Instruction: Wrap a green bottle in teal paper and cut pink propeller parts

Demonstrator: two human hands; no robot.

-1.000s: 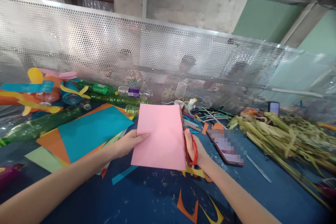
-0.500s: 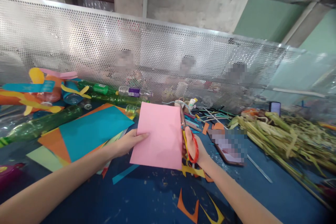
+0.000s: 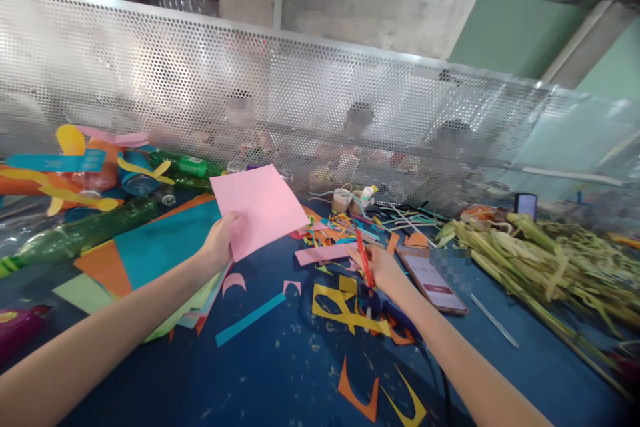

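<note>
My left hand [image 3: 220, 243] pinches a sheet of pink paper [image 3: 263, 210] at its lower left edge, tilted above the table. Closed around the red-handled scissors [image 3: 365, 259], my right hand [image 3: 384, 271] is low over the table; the handles show nearly edge-on and the blades cannot be made out. A pink paper strip [image 3: 323, 253] lies at its fingertips; whether they grip it I cannot tell. Yellow paper offcuts [image 3: 333, 303] and a dark blue tool with a cable [image 3: 397, 317], partly hidden, lie below that hand.
Coloured sheets [image 3: 155, 250] lie under my left forearm, with plastic bottles [image 3: 90, 233] and paper-winged models behind. A phone [image 3: 435, 280] and dried husks [image 3: 530, 260] are at right. A perforated metal screen [image 3: 310, 93] stands at the back, with people beyond it.
The pink sheet has moved left and turned, away from the scissors. My right hand has lowered with the scissors, and a separate pink strip now shows by its fingers.
</note>
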